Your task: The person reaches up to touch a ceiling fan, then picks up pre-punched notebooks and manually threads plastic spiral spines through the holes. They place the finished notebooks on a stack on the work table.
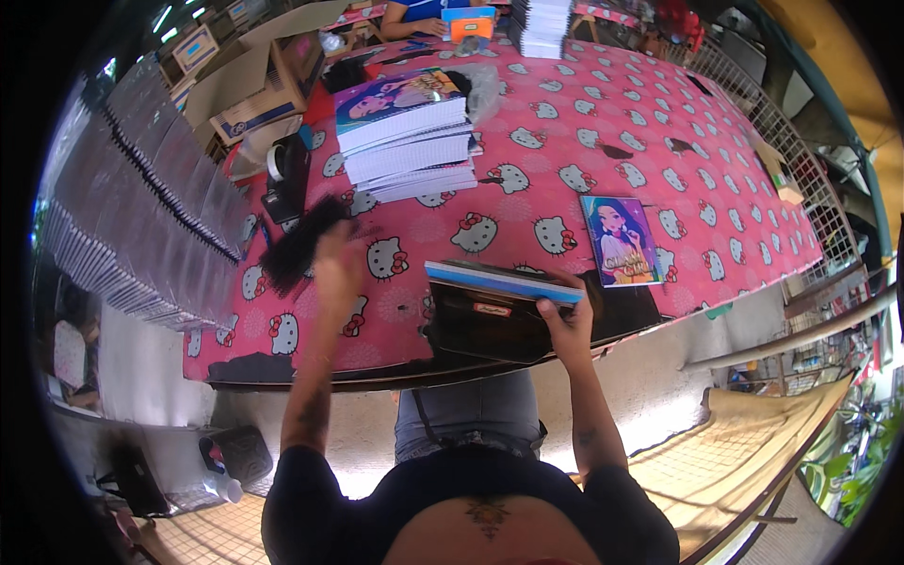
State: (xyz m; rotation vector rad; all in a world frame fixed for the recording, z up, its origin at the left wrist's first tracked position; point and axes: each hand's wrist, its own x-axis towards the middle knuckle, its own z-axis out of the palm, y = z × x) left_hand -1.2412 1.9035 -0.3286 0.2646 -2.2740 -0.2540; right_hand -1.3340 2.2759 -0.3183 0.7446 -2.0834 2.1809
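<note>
My right hand (pixel 568 325) grips the right end of a notebook (pixel 485 320) with a dark glossy cover and a small red label, tilted up at the table's near edge. A blue and white edge runs along its top. My left hand (pixel 337 268) is smeared by motion beside a pile of thin black strands (pixel 303 247), perhaps binding coils; its fingers do not show clearly. Beyond the hands stands a stack of unbound page blocks (pixel 410 155) topped with a colourful illustrated cover (pixel 400 97). A purple illustrated notebook cover (pixel 621 240) lies flat on the right.
A pink patterned cloth covers the table (pixel 508 221). Tall stacks of spiral notebooks (pixel 141 198) rise at left, with a black tool (pixel 285 179) near them. Behind are an open cardboard box (pixel 264 80), a white paper stack (pixel 543 28) and another person's hand (pixel 430 27). Wire mesh (pixel 800 151) borders the right.
</note>
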